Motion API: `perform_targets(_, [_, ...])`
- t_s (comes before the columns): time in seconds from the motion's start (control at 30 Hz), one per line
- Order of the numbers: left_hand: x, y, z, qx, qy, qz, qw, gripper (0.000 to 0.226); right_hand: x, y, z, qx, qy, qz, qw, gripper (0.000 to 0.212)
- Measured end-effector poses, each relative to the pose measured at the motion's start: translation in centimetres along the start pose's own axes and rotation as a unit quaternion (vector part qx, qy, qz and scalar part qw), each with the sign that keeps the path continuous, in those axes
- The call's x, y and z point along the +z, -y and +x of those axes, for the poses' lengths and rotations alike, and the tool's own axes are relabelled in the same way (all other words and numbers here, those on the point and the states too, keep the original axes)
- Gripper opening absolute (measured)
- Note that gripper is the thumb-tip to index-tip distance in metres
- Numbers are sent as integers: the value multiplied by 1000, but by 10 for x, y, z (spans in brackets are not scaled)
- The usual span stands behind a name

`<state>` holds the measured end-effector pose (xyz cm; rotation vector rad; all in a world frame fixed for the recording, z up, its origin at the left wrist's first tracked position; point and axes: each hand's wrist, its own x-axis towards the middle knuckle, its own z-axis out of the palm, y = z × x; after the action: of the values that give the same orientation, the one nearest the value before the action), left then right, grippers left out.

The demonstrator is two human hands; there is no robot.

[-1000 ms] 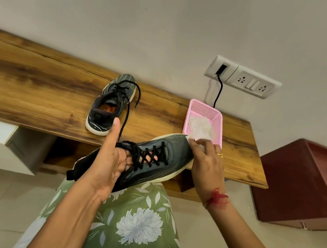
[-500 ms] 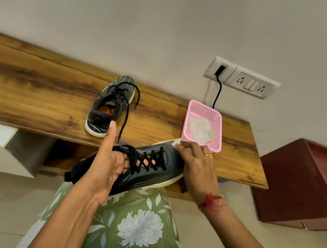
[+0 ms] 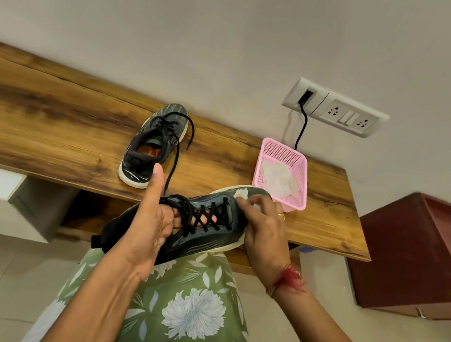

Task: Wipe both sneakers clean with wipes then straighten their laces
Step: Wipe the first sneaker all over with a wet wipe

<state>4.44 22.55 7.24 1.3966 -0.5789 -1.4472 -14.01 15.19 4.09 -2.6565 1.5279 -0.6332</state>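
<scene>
A dark grey sneaker (image 3: 202,236) with black laces lies tilted over my lap. My left hand (image 3: 149,218) holds it from inside, fingers tucked into the shoe opening and thumb pointing up. My right hand (image 3: 263,230) presses a white wipe (image 3: 241,194) onto the toe of this sneaker, fingers curled over the wipe. The second sneaker (image 3: 153,146) stands on the wooden shelf (image 3: 48,128), toe toward the wall, with its black laces loose and one lace trailing over the shelf's front edge.
A pink mesh basket (image 3: 300,194) holding crumpled white wipes sits on the shelf's right end. A wall socket panel (image 3: 336,108) with a black cable is above it. A dark red cabinet (image 3: 417,254) stands at the right. Tiled floor lies below.
My right hand with the wipe has slid back along the toe toward the laces, and the held sneaker has dropped slightly. The sneaker on the shelf has not moved.
</scene>
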Motion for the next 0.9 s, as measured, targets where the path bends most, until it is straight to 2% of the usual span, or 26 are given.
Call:
perform_targets(0.1, [-3,2,1,2,2,-15,1000,67,-9,-11,3,-43,15,-69,997,45])
perform_targets(0.17, [-5,5,2,2,13,-25,1000,78,-15,-20,9,-21,3,-105,994,47])
perform_targets(0.2, [-4,6,3,-1,15,-27,1000,82,-14,-19,10,6,-1,-90,996,44])
perform_targets(0.27, [-2,4,2,-2,13,-21,1000,73,-7,-7,6,46,9,-12,999,38])
perform_targets(0.33, [0,3,1,-4,-8,-6,1000,68,2,2,-3,32,47,38,998,40])
perform_targets(0.4, [-2,6,2,-5,-21,7,1000,68,0,-4,-6,11,83,28,996,40])
perform_targets(0.53, [-1,10,5,-8,16,-19,1000,81,-8,-22,4,12,37,-83,996,37])
perform_targets(0.67, [0,8,5,0,3,-20,1000,73,4,-3,-1,23,43,41,998,40])
perform_targets(0.7, [0,8,5,0,-6,-23,1000,71,5,-3,-5,8,48,38,998,42])
perform_targets(0.8, [-4,10,7,-5,3,-38,999,76,-2,-23,-3,-27,44,-78,996,48])
perform_targets(0.87, [-4,12,8,-15,3,-50,999,76,-7,-38,2,-1,28,-127,991,46])
perform_targets(0.9, [-3,13,8,-15,0,-56,998,74,-9,-45,5,31,24,-108,993,41])
